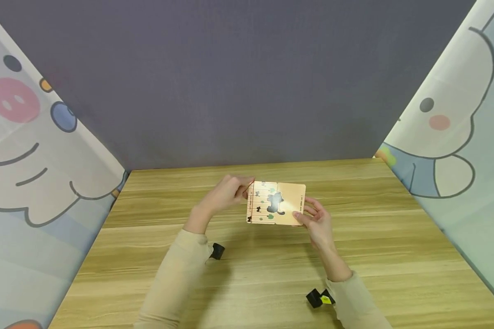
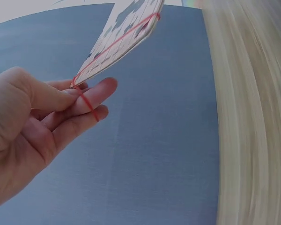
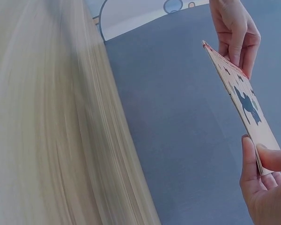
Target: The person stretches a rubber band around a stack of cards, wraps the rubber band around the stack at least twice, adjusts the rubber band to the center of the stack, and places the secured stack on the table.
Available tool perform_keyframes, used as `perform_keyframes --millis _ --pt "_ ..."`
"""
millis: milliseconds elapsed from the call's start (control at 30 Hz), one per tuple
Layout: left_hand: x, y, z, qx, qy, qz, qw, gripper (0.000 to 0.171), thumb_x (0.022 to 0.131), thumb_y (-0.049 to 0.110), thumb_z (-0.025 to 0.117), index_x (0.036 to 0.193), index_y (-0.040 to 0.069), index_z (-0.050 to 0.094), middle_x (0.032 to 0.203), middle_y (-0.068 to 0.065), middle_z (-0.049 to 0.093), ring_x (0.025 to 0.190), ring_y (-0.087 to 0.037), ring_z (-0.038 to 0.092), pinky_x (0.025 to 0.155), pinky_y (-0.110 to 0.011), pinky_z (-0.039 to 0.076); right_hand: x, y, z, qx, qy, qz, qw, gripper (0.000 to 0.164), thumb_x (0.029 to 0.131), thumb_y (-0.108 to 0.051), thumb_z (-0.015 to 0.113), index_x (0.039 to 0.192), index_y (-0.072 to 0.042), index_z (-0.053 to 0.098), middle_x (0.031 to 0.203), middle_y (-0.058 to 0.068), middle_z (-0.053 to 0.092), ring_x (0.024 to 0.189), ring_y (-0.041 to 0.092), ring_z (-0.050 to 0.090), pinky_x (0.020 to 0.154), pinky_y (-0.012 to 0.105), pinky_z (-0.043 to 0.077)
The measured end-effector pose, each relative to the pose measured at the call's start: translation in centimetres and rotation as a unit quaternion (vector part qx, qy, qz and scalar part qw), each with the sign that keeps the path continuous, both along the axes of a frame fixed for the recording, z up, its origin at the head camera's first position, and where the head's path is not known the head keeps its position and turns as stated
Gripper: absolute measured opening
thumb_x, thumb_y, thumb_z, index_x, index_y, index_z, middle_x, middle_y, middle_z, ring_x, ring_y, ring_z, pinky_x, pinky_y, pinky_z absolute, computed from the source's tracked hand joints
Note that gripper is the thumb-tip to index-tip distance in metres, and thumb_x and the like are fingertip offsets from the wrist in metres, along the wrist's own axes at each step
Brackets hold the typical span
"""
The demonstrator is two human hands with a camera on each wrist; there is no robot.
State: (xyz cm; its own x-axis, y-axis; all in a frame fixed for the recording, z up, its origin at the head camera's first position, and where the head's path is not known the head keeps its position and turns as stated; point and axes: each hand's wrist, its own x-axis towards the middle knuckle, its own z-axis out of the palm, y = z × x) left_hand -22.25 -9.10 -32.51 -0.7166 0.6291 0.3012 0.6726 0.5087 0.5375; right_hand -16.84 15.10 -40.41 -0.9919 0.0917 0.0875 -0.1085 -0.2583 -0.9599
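A small notebook (image 1: 287, 194), its tan cover printed with a dark cat and a strip of smaller cats and leaves, is held up above the table between both hands. A thin red band (image 2: 119, 43) runs along its left end. My left hand (image 1: 227, 192) pinches the band at a corner of the notebook between thumb and fingers, and a loop of the band crosses the fingertips in the left wrist view. My right hand (image 1: 320, 225) grips the opposite end, thumb on the cover and fingers behind. Seen edge-on, the notebook (image 3: 253, 115) is thin and tilted.
Below lies the wood-grain table (image 1: 395, 237). A dark grey panel (image 1: 247, 82) stands at its back, with cartoon-printed curtains (image 1: 20, 183) on both sides. Small black boxy objects (image 1: 314, 298) show beside the sleeves, one with a yellow mark.
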Motion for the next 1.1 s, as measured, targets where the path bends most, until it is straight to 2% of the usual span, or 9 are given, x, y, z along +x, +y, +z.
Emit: perform_keyframes --millis 67,167,233,300,400,567,667,767,1100 --pt "-0.1 -0.3 0.2 -0.007 -0.005 -0.015 0.9999 0.047 0.073 -0.02 0.048 0.118 -0.008 0.051 0.055 0.001 0.045 0.05 -0.005 0.041 0.048 -0.016 0.041 0.1 0.0 -0.1 0.003 0.001 0.0 1.0 0.046 0.075 0.02 0.055 0.118 0.009 0.042 0.083 -0.002 0.065 0.07 0.014 0.064 0.059 0.026 0.054" --pt "-0.2 -0.6 0.6 -0.02 -0.015 -0.036 0.999 0.05 0.071 -0.023 0.047 0.119 -0.009 0.049 0.049 0.003 0.035 0.052 -0.005 0.049 0.048 -0.015 0.039 0.3 -0.1 -0.1 0.007 0.003 0.0 1.0 0.046 0.075 0.02 0.056 0.118 0.01 0.042 0.083 -0.003 0.065 0.07 0.014 0.064 0.057 0.025 0.054" --pt "-0.2 -0.8 1.0 -0.027 -0.031 -0.046 0.9981 0.05 0.072 -0.023 0.044 0.119 -0.009 0.049 0.051 -0.001 0.046 0.058 -0.008 0.057 0.045 -0.015 0.037 0.4 -0.1 -0.1 0.009 0.003 0.0 1.0 0.047 0.075 0.019 0.056 0.118 0.011 0.041 0.082 -0.004 0.065 0.069 0.014 0.064 0.055 0.024 0.053" --pt "-0.2 -0.9 1.3 -0.035 -0.056 -0.046 0.9968 0.048 0.073 -0.022 0.045 0.119 -0.007 0.05 0.069 -0.01 0.062 0.068 -0.011 0.062 0.042 -0.015 0.036 0.5 -0.1 -0.1 0.011 0.002 -0.001 1.0 0.047 0.075 0.018 0.057 0.118 0.011 0.041 0.082 -0.004 0.065 0.069 0.014 0.064 0.053 0.024 0.053" --pt "-0.1 -1.0 1.6 -0.047 -0.089 -0.035 0.9944 0.044 0.077 -0.016 0.053 0.119 -0.005 0.051 0.099 -0.017 0.063 0.068 -0.01 0.063 0.04 -0.016 0.036 0.6 -0.3 -0.1 0.014 0.0 -0.004 1.0 0.046 0.075 0.018 0.057 0.118 0.011 0.042 0.081 -0.004 0.065 0.069 0.014 0.064 0.052 0.024 0.053" --pt "0.0 -1.1 1.8 -0.041 -0.153 -0.026 0.987 0.054 0.075 -0.007 0.064 0.125 -0.005 0.045 0.091 -0.013 0.066 0.067 -0.009 0.063 0.058 -0.02 0.051 0.9 -0.5 0.1 0.012 -0.005 -0.008 1.0 0.046 0.075 0.019 0.057 0.118 0.01 0.042 0.081 -0.004 0.066 0.067 0.014 0.064 0.051 0.024 0.053" --pt "0.2 -1.0 1.8 -0.035 -0.182 -0.02 0.9824 0.065 0.07 -0.001 0.07 0.129 -0.003 0.041 0.106 -0.012 0.062 0.075 -0.01 0.064 0.071 -0.025 0.052 1.0 -0.6 0.2 0.004 -0.011 -0.009 1.0 0.046 0.075 0.019 0.056 0.118 0.009 0.042 0.08 -0.004 0.066 0.067 0.014 0.064 0.052 0.024 0.053" --pt "0.5 -0.9 1.8 -0.042 -0.168 -0.011 0.9848 0.076 0.065 0.01 0.078 0.13 0.001 0.041 0.123 -0.013 0.051 0.089 -0.015 0.062 0.083 -0.03 0.048 1.2 -0.7 0.4 -0.011 -0.016 -0.01 1.0 0.045 0.076 0.019 0.055 0.118 0.008 0.042 0.081 -0.003 0.065 0.067 0.014 0.064 0.053 0.024 0.053" --pt "1.4 -0.8 0.8 -0.013 -0.12 -0.031 0.9922 0.095 0.059 0.026 0.081 0.134 0.003 0.028 0.134 -0.014 0.036 0.118 -0.027 0.039 0.098 -0.038 0.034 1.8 -0.9 0.9 -0.054 -0.001 -0.011 0.998 0.042 0.075 0.021 0.053 0.108 -0.005 0.051 0.084 0.002 0.066 0.068 0.016 0.063 0.052 0.023 0.053"
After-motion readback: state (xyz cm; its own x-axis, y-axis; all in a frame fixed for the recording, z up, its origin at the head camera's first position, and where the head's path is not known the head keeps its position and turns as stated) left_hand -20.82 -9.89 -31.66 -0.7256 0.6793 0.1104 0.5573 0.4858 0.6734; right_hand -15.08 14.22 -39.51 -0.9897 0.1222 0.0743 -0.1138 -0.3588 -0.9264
